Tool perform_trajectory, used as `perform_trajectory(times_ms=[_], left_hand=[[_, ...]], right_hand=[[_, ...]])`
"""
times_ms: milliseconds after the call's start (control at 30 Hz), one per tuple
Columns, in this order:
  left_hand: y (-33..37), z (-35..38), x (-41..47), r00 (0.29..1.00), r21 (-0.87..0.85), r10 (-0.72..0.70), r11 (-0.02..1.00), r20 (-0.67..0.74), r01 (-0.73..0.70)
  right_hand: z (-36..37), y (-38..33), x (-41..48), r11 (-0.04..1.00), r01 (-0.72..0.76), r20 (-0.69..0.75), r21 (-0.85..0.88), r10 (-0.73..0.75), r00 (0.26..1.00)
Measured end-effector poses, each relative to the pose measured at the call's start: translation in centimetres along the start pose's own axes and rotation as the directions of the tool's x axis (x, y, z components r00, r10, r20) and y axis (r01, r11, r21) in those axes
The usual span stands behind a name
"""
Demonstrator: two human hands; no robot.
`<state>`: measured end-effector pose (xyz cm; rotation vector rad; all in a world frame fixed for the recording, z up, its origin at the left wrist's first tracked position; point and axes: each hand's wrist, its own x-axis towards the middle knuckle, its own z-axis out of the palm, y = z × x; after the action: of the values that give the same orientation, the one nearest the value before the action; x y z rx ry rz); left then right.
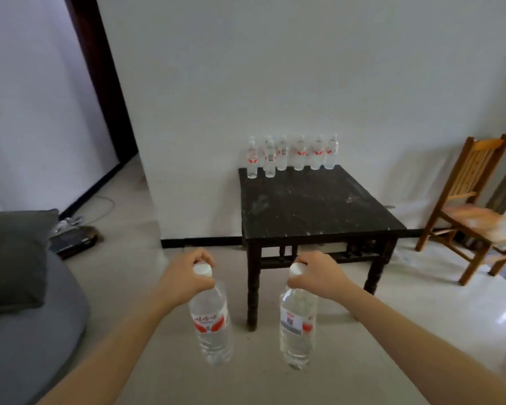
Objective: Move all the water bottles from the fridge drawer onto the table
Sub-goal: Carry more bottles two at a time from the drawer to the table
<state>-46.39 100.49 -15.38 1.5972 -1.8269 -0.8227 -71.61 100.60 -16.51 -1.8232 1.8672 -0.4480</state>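
2 bottles are carried low and close, hung by their necks: one from the left hand, one from the right hand. Each hand's fingers are closed around a white cap, pinching it from above. The table stands ahead, apart from both bottles. About 7 bottles are already lined up along its far edge. The pair is best set down upright in front of that row without knocking it. The fridge drawer is not in view.

Bottles at table rear; chair rt.
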Motion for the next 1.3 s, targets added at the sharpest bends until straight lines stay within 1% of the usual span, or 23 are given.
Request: perform_trajectory(times_ms=[167,233,367,467,567,700,767,833,1000,1167,1300], left_hand=[[-2.2,-3.3,6.8,0.997,0.028,-0.044,0.999,-0.057,0.046],[-3.3,-5.0,9.6,0.993,0.03,-0.046,0.998,-0.107,0.049],[-6.4,-8.4,14.6,0.98,0.05,-0.062,0.996,-0.19,0.073],[-8.9,-11.0,18.7,0.976,0.057,-0.077,0.994,-0.205,0.091],[-11.7,-13.3,23.4,0.983,0.081,-0.076,0.993,-0.167,0.09],[-16.6,-16.7,31.6,0.996,0.1,-0.072,0.992,-0.059,0.078],[-18.5,-18.6,36.0,0.999,0.119,-0.032,0.992,-0.004,0.033],[-19.5,-20.0,39.7,1.0,0.134,0.014,0.991,0.021,-0.016],[-19.5,-20.7,48.4,0.99,0.199,0.138,0.969,0.037,-0.143],[-18.1,-18.5,56.1,0.979,0.097,0.185,0.976,0.088,-0.193],[-16.1,-15.6,61.4,0.96,-0.008,0.21,0.977,0.186,-0.213]], right_hand=[[-0.6,-4.2,9.7,0.998,0.067,0.04,-0.003,-0.067,0.997],[-0.4,-5.8,13.8,0.995,0.096,0.027,0.014,-0.096,0.995],[1.0,-9.2,21.0,0.99,0.142,0.009,-0.024,-0.142,0.99],[2.2,-11.2,26.0,0.99,0.143,0.001,-0.017,-0.143,0.99],[3.5,-13.2,30.7,0.994,0.109,0.011,-0.004,-0.109,0.994],[5.3,-16.4,37.1,0.999,0.027,0.011,0.019,-0.028,1.0],[5.7,-18.2,40.0,0.999,-0.026,-0.015,0.032,0.026,1.0],[5.7,-19.4,42.0,0.998,-0.068,-0.041,0.012,0.068,0.997],[4.4,-20.3,45.9,0.989,-0.145,-0.097,-0.014,0.143,0.985],[2.2,-18.6,50.3,0.982,-0.188,-0.143,-0.012,0.184,0.972],[0.4,-16.4,55.6,0.977,-0.207,-0.143,-0.054,0.197,0.97]])
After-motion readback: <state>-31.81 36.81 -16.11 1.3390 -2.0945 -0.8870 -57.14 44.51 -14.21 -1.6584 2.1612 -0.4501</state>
